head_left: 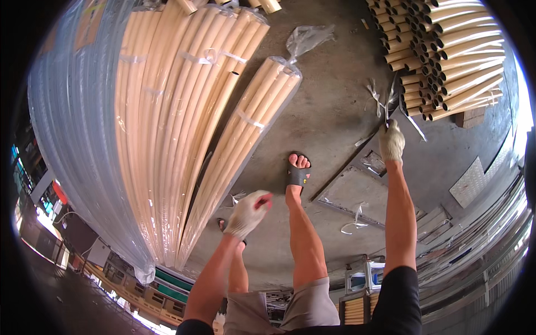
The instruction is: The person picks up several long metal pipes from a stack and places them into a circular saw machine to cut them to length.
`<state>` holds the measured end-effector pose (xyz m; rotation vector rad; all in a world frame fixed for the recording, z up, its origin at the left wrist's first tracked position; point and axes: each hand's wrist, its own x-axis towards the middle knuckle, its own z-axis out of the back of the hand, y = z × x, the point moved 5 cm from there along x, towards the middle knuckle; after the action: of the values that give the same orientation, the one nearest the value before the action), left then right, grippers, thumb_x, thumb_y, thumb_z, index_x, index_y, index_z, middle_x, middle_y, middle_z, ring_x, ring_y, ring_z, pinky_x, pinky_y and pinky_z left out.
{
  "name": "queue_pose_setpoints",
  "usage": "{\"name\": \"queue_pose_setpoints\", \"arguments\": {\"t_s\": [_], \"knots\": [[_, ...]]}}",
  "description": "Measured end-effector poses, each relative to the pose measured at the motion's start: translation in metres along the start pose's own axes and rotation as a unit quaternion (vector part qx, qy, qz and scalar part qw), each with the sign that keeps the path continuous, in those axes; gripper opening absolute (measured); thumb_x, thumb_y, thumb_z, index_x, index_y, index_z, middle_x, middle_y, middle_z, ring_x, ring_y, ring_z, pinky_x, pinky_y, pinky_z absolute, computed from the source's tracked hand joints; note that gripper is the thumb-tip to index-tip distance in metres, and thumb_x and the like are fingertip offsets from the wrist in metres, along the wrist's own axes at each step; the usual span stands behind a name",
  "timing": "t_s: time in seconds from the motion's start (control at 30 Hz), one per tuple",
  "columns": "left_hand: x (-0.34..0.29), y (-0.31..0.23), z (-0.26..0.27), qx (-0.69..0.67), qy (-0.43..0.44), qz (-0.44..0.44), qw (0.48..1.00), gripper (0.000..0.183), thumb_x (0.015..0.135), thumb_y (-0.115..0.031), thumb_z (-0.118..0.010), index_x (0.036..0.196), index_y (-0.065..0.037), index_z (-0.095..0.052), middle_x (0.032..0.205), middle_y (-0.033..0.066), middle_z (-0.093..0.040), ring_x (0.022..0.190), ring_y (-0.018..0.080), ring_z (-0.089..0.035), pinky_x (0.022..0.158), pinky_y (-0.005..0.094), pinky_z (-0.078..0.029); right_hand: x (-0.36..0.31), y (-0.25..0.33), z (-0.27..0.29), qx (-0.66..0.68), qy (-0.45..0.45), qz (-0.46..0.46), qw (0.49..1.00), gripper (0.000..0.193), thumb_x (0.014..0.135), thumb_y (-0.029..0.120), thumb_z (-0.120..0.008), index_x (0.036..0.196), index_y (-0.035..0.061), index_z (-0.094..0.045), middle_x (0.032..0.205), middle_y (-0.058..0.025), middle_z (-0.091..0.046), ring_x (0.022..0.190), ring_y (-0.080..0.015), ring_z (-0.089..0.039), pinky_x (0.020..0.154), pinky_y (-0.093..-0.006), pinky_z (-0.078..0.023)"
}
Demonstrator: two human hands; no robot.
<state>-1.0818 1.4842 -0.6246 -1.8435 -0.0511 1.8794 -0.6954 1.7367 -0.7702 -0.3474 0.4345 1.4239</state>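
Observation:
My right hand (392, 140), in a white knit glove, is stretched out over the concrete floor and closed on a thin dark tool (389, 103) that looks like scissors, pointing at a stack of cream tubes (446, 56). My left hand (248, 215), also gloved, has curled fingers with nothing visible in them. It hovers beside the lower end of a narrow plastic-wrapped bundle of cream tubes (251, 125). A wider wrapped bundle (178, 106) lies to its left. My foot in a dark sandal (297, 172) stands between the hands.
A bluish plastic-covered bundle (72, 111) fills the far left. White strap scraps (354, 223) and torn plastic (307, 38) lie on the floor. Flat metal plates (352, 192) lie by my right leg, with long metal profiles (480, 234) at the right.

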Motion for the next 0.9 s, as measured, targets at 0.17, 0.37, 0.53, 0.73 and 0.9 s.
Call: {"name": "queue_pose_setpoints", "arguments": {"t_s": [0.17, 0.37, 0.53, 0.73, 0.9], "knots": [[0.067, -0.050, -0.050, -0.216, -0.035, -0.164, 0.962, 0.024, 0.096, -0.013, -0.065, 0.117, -0.001, -0.062, 0.111, 0.0089, -0.066, 0.098, 0.0185, -0.063, 0.088, 0.0301, -0.049, -0.150, 0.113, 0.046, 0.448, 0.309, 0.021, 0.839, 0.026, 0.094, 0.002, -0.054, 0.119, -0.0035, -0.059, 0.087, -0.0064, -0.070, 0.074, -0.0146, -0.062, 0.068, -0.0301, -0.053], [0.052, -0.070, -0.047, -0.509, 0.085, -0.016, 0.856, 0.016, 0.093, -0.015, -0.073, 0.102, -0.006, -0.063, 0.100, -0.0013, -0.057, 0.095, 0.0090, -0.052, 0.085, 0.0262, -0.045, -0.191, 0.163, 0.065, 0.505, 0.421, -0.023, 0.753, 0.026, 0.093, 0.003, -0.061, 0.118, -0.0019, -0.060, 0.088, -0.0059, -0.069, 0.068, -0.0066, -0.059, 0.057, -0.0235, -0.048], [0.037, -0.069, -0.025, -0.517, 0.094, 0.038, 0.850, 0.025, 0.091, -0.022, -0.075, 0.094, 0.001, -0.066, 0.089, 0.0125, -0.070, 0.064, 0.0180, -0.068, 0.053, 0.0303, -0.055, -0.173, 0.181, 0.078, 0.490, 0.425, -0.109, 0.753, 0.030, 0.086, 0.003, -0.067, 0.115, -0.0026, -0.060, 0.080, -0.0066, -0.067, 0.061, -0.0086, -0.060, 0.048, -0.0218, -0.043], [0.052, -0.095, -0.023, -0.646, 0.016, -0.011, 0.763, 0.027, 0.090, -0.023, -0.076, 0.102, 0.000, -0.068, 0.084, 0.0050, -0.070, 0.069, 0.0146, -0.068, 0.056, 0.0268, -0.051, -0.181, 0.211, 0.070, 0.719, 0.333, -0.061, 0.607, 0.053, 0.094, 0.032, -0.070, 0.131, -0.0021, -0.055, 0.115, -0.0067, -0.065, 0.096, -0.0150, -0.065, 0.081, -0.0288, -0.051], [0.092, -0.082, -0.029, -0.560, -0.012, -0.043, 0.828, 0.031, 0.092, -0.027, -0.072, 0.108, -0.001, -0.071, 0.088, 0.0012, -0.070, 0.075, 0.0075, -0.062, 0.065, 0.0236, -0.049, -0.152, 0.206, 0.012, 0.651, 0.421, -0.158, 0.612, 0.050, 0.099, 0.037, -0.062, 0.127, -0.0036, -0.059, 0.109, -0.0091, -0.069, 0.091, -0.0197, -0.070, 0.082, -0.0296, -0.056]]}}
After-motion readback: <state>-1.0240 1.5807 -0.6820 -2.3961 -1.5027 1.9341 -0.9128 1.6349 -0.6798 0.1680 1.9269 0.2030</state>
